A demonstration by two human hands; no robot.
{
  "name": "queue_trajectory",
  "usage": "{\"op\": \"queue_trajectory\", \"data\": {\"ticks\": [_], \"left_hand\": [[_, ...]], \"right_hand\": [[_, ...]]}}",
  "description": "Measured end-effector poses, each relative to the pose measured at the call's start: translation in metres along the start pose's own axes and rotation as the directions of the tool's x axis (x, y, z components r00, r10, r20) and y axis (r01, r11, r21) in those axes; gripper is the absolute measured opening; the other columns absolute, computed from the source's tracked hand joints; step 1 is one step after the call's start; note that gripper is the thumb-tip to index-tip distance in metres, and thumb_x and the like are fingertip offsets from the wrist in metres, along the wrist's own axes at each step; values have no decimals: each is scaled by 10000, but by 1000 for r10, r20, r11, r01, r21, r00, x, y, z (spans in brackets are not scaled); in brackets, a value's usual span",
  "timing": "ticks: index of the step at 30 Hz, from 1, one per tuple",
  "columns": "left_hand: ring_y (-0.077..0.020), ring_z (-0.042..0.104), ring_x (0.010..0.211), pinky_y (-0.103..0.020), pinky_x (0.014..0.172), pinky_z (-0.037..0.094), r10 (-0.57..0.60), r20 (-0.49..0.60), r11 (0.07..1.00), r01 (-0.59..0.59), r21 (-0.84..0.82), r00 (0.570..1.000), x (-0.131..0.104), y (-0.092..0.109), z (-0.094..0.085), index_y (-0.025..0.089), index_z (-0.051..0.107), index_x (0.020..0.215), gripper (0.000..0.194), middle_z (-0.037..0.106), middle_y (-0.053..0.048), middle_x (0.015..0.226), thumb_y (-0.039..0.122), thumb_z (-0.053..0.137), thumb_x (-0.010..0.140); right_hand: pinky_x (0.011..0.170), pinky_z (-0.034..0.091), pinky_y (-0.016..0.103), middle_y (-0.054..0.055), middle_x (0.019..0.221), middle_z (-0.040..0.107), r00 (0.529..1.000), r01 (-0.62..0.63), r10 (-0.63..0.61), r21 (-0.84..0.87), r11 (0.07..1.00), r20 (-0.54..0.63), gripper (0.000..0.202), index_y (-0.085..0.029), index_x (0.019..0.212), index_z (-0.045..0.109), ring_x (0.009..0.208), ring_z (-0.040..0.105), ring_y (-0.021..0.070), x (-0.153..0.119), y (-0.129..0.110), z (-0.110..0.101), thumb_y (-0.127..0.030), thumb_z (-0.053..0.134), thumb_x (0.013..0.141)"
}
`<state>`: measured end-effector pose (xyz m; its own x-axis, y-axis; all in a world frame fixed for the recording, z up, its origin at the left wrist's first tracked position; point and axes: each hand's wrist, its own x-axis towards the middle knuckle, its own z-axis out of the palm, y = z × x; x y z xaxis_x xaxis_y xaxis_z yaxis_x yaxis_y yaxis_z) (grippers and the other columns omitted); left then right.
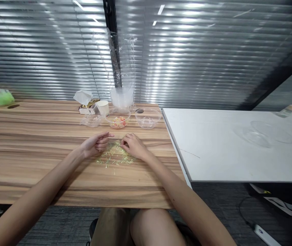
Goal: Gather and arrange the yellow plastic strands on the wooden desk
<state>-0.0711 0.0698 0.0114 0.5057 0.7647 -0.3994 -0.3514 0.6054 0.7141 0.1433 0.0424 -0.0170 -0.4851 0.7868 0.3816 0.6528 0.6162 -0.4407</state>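
Head view, yellow-green strips (117, 158), between both hands (97, 143) (133, 146)

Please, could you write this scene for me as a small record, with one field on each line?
Left hand: most fingers curled, one extended; whether it holds anything is unclear
Right hand: fingers bent; grip unclear
Between and below hands: yellow-green strips, loosely scattered
Surface: wood-grain table
Beyond hands: two clear bowls side by side; left bowl holds red and yellow pieces; right bowl
Behind left bowl: white cup, stacked containers
To the right: white table
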Motion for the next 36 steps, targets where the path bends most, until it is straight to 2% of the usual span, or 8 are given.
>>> {"op": "queue_trajectory", "data": {"ticks": [5,19,27,36], "left_hand": [[-62,309,297,-145,273,278,7,29,1000,-7,17,1000,2,-1,-3,119,587,796,195,310,81,445,130,457,940],[-50,270,310,-136,274,264,2,11,996,-3,85,1000,1,-4,3,104,604,802,224,292,82,463,130,432,942],[-49,296,319,-138,278,279,9,49,997,-13,70,999,2,-6,1,72,622,834,106,298,85,476,103,533,883],[-39,262,320,-134,287,257,66,-16,990,-63,130,998,0,-7,8,75,629,828,141,284,92,467,111,510,894]], "right_hand": [[832,382,304,43,858,581,1000,9,-9,-18,1000,-3,83,-165,806,600,878,500,180,0,0,1,-170,590,888],[850,387,317,56,888,586,1000,12,-12,-46,999,-15,65,-168,830,602,911,508,195,-1,2,4,-195,592,889],[851,388,319,66,900,585,1000,-4,4,-46,999,0,52,-160,842,606,923,506,201,0,-2,2,-187,595,885],[844,397,323,72,919,586,1000,-3,4,-67,998,5,47,-157,875,613,932,501,206,0,-2,2,-191,584,890]]}}
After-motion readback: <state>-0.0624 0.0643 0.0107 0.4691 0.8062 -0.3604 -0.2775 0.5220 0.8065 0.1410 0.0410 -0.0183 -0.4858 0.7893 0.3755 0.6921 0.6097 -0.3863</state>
